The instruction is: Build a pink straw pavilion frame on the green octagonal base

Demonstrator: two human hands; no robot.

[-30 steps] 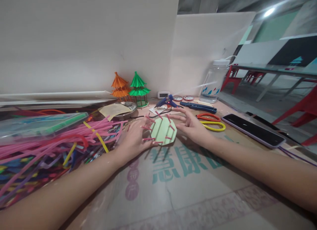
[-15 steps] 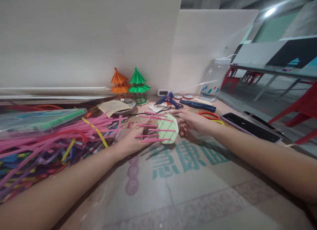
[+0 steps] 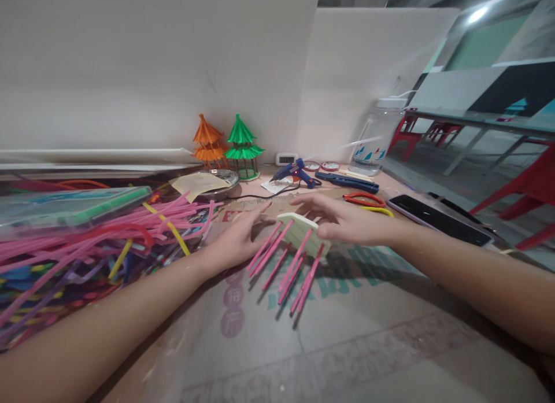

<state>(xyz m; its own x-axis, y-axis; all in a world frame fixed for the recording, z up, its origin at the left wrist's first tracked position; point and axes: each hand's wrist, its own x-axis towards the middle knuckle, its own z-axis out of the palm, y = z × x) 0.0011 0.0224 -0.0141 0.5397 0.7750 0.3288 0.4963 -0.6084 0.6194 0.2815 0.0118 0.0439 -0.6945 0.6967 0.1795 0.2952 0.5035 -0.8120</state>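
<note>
A pale green polygonal foam board with several pink sticks standing out from one face hangs tilted over the mat, its sticks slanting down toward me. My right hand grips the board's right side, thumb on the near face and fingers round the back. To the left of the board is my left hand, its fingers stretched out and spread. Whether its fingertips touch the board or the sticks, I cannot tell.
At left lies a heap of pink fuzzy stems under a clear plastic case. Behind stand an orange pagoda, a green pagoda and a blue glue gun. A phone and a water bottle are at right.
The board has turned so that its sticks, which pointed left over my left hand, now point down toward me. My right hand has closed on the board's edge; my left fingers have spread.
</note>
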